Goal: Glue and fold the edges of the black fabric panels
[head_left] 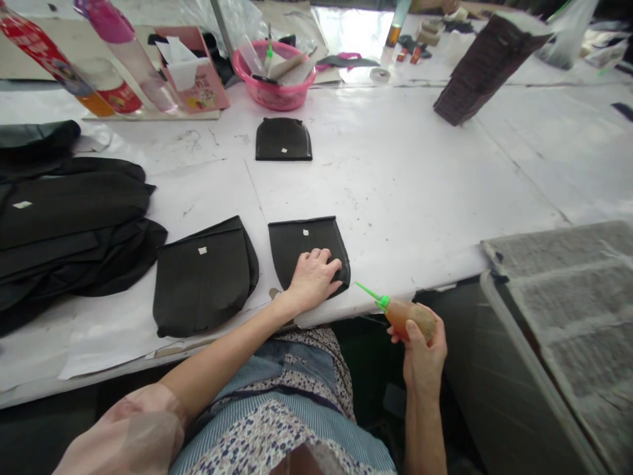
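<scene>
Left hand (312, 280) is lying palm-down on a black fabric piece (306, 247) at the near edge of the white table (420, 191), fingers loosely spread and pressing its near right corner flat. Right hand (422, 349) is gripping a small orange glue bottle (413, 318) just off the table's near edge, fingers wrapped around the body; green nozzle (368, 292) is pointing up-left toward the fabric piece, not touching it. A bigger stack of black pieces (202, 277) is sitting just left of the held-down one. Another single black piece (283, 140) is lying farther back, centre. A dark fabric pile (69, 224) is sitting far left. A pink basin (273, 76) with tools is standing at the far side.
</scene>
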### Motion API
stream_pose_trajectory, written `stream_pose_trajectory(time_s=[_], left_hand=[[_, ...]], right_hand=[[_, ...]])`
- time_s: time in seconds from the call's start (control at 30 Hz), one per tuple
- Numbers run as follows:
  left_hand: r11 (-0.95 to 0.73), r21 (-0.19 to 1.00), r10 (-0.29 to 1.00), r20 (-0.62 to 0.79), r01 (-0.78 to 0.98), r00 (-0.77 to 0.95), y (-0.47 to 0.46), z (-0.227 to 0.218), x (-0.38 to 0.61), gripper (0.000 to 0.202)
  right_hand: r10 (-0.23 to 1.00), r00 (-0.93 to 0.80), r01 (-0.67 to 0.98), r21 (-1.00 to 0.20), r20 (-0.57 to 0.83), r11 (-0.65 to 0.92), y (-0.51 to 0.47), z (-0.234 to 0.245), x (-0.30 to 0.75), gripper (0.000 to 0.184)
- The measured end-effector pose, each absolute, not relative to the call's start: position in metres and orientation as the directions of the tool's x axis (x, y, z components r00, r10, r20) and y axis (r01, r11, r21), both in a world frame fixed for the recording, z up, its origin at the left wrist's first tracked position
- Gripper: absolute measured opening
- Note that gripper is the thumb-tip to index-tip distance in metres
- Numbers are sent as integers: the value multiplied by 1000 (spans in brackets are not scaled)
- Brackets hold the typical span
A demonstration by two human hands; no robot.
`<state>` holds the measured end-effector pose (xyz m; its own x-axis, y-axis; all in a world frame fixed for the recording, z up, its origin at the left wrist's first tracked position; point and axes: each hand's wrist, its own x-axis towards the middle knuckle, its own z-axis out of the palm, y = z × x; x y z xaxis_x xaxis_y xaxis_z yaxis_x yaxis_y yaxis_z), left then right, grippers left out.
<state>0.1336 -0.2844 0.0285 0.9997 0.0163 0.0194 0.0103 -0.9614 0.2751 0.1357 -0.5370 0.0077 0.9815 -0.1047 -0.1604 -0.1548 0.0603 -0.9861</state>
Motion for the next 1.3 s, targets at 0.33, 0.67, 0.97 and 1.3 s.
stream_pose_trajectory(time_s=[0.33, 0.67, 0.97, 1.3], left_hand=[[-961, 272, -46, 45, -57, 998, -276, 23, 143, 26], [-955, 288, -48, 69, -67, 996, -275, 18, 142, 25], [-956, 288, -34, 71, -53, 997, -277, 18, 141, 26], [-942, 304, -124, 75, -142, 989, -266, 9, 131, 47]], right_hand=[[-150, 987, -67, -993, -52, -99, -528, 4, 118, 62], [-168, 985, -7, -978, 29, -207, -515, -9, 117, 65], [-118, 950, 199, -854, 288, -481, -528, -19, 109, 65], [-93, 919, 266, -775, 384, -573, -523, -15, 117, 65]])
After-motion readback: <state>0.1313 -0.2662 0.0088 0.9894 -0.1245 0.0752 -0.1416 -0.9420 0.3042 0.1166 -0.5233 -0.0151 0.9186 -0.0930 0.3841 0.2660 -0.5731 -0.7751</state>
